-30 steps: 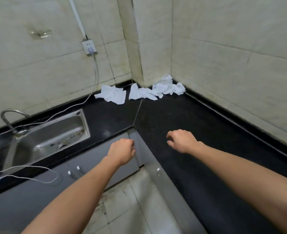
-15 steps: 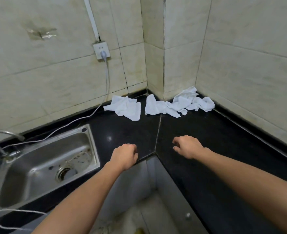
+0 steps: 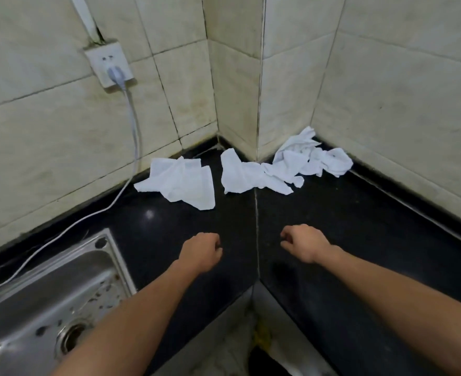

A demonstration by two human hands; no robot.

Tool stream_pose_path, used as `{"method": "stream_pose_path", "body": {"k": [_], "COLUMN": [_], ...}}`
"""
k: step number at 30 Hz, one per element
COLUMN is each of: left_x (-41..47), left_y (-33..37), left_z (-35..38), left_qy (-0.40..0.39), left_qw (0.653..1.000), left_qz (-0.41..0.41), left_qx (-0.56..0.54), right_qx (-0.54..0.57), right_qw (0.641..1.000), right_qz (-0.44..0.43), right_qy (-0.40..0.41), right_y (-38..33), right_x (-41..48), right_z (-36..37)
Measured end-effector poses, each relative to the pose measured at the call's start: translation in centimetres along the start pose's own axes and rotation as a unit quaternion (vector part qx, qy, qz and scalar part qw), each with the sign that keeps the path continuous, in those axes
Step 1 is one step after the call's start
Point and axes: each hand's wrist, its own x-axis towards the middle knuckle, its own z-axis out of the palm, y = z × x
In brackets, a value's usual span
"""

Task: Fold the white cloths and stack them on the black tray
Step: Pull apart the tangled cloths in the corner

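Three crumpled white cloths lie at the back corner of a black countertop (image 3: 346, 234): one at the left (image 3: 182, 183), one in the middle (image 3: 244, 176), and a bunched one at the right against the wall (image 3: 314, 156). My left hand (image 3: 201, 255) and my right hand (image 3: 304, 245) hover over the counter in front of the cloths, both curled into loose fists and holding nothing. Neither touches a cloth. No black tray shows in this view.
A steel sink (image 3: 42, 316) is set in the counter at the lower left. A white cable (image 3: 131, 123) runs from a wall socket (image 3: 110, 65) down across the counter. Tiled walls close the corner behind the cloths. The counter's inner edge drops to the floor (image 3: 240, 346).
The view has moved closer to the corner, so the cloths appear larger and nearer. Both hands stay fisted and have advanced over the counter towards the cloths.
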Motion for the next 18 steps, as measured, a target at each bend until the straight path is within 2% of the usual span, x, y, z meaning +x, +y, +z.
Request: {"method": "stream_pose_path", "body": {"k": [3,8,12,16,18], "left_x": [3.8,11.3,18.0,23.2,25.5], "left_y": [-0.7,-1.9,-1.8,-1.5,-1.5], "left_z": [0.7,0.5,0.5,1.6,2.4], "left_qy": [-0.029,-0.056,-0.060,-0.037,-0.026], "left_qw": [1.000,0.994,0.986,0.964,0.941], "left_qz": [-0.005,-0.070,-0.105,-0.166,-0.209], "left_qx": [-0.010,-0.069,-0.118,-0.207,-0.266], "right_qx": [0.016,0.042,0.061,0.084,0.090], "right_qw": [1.000,0.998,0.995,0.991,0.990], "right_qz": [0.017,0.048,0.077,0.094,0.101], "right_qy": [-0.018,-0.018,0.018,0.043,0.041], "right_y": [1.4,3.6,5.6,7.0,7.6], "right_x": [4.0,11.1,16.0,19.4,20.7], "right_z": [0.4,0.3,-0.2,-0.2,0.2]}}
